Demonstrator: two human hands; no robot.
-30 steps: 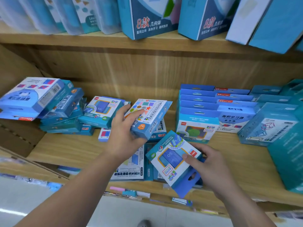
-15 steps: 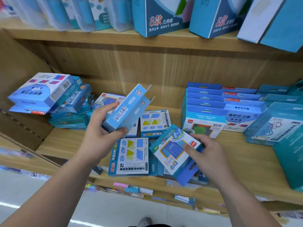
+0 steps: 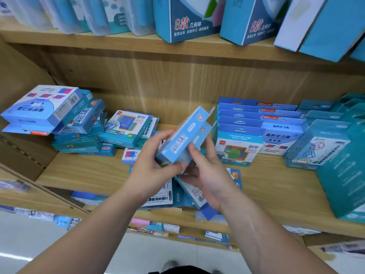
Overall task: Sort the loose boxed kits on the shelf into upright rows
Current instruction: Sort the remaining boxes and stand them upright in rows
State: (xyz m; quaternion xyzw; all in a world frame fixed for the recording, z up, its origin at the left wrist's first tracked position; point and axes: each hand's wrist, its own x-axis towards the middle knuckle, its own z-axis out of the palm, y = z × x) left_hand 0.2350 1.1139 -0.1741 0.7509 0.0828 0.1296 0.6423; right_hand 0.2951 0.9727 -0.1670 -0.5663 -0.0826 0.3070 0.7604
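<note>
Boxed kit (image 3: 183, 135) is hanging tilted, left hand (image 3: 150, 171) and right hand (image 3: 209, 175) both clamping it; gathering step, next calling for standing it in upright row (image 3: 240, 127).

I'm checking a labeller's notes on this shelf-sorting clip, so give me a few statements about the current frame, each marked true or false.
1. The left hand and right hand both hold one light blue box, tilted above the shelf. True.
2. The pile of kits at the left end stands upright in a neat row. False: they lie flat, stacked askew.
3. A row of kits with blue hang tabs stands upright to the right of the hands. True.
4. The upper shelf holds nothing. False: boxes stand on it, two printed with a red 8.
</note>
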